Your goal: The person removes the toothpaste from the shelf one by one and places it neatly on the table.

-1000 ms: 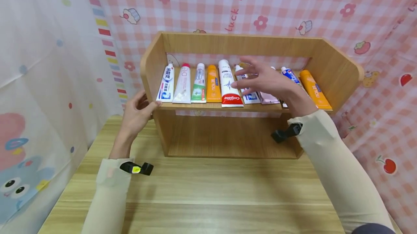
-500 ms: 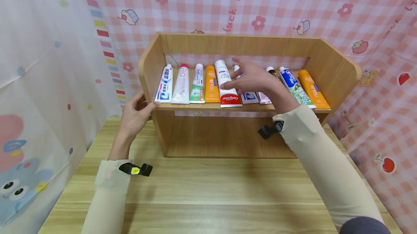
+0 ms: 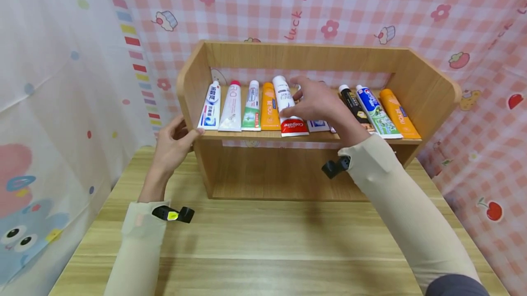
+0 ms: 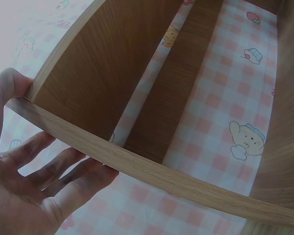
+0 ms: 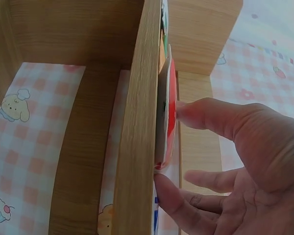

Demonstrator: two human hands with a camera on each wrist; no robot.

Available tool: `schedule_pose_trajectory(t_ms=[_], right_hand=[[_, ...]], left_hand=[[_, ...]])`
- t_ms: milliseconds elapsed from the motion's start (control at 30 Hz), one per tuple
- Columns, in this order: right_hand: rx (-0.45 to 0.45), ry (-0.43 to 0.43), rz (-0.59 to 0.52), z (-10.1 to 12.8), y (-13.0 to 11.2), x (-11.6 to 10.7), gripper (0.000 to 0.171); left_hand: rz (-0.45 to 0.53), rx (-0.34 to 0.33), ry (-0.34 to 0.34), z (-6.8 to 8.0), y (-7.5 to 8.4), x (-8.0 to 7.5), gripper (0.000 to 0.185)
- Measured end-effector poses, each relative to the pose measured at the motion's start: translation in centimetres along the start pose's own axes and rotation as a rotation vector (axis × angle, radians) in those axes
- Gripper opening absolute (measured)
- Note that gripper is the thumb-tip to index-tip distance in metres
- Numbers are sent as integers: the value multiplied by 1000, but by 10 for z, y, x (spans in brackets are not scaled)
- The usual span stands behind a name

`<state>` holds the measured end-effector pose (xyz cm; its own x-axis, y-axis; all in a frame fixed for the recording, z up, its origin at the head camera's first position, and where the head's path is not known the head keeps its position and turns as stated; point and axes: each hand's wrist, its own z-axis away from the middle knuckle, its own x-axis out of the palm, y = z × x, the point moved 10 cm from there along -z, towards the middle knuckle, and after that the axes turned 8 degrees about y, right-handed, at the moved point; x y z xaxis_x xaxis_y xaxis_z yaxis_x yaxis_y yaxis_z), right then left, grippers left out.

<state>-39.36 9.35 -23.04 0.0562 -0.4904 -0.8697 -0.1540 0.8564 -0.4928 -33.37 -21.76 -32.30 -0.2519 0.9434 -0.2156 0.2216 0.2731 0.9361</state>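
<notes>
Pink checked cloth with cupcakes and flowers hangs behind and to the right, a pale spotted curtain to the left, and a wooden table carries a two-level wooden shelf. Count the tubes on the upper board: from the left a white-and-blue one, a white one with a red cap, a green-and-white one, an orange one, then the Colgate tube with its red end at the front edge. Past that, a white-and-blue tube and a pink one show only in part behind the hand, then a black one, a blue-and-green one and a second orange tube at the far right. Ten in all, lying caps to the back, side by side.

Right hand is over the middle of the row, palm down, wrist bent. Its thumb presses on the Colgate tube's red end and, in the right wrist view, a finger sits under that same end at the board's edge: a pinch on the tube, the other fingers loosely spread.

Left hand is at the shelf's left side panel, thumb on the front edge, fingers nearly straight along the outer face.
</notes>
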Motion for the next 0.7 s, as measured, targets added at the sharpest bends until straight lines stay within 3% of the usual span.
schedule_pose_trajectory(t_ms=[433, 700], right_hand=[[19, 10, -10, -2, -5, -1, 88], [65, -9, -92, -3, -2, 4, 86]], left_hand=[[5, 6, -3, 1, 1, 0, 62], [37, -10, -7, 0, 1, 1, 60]])
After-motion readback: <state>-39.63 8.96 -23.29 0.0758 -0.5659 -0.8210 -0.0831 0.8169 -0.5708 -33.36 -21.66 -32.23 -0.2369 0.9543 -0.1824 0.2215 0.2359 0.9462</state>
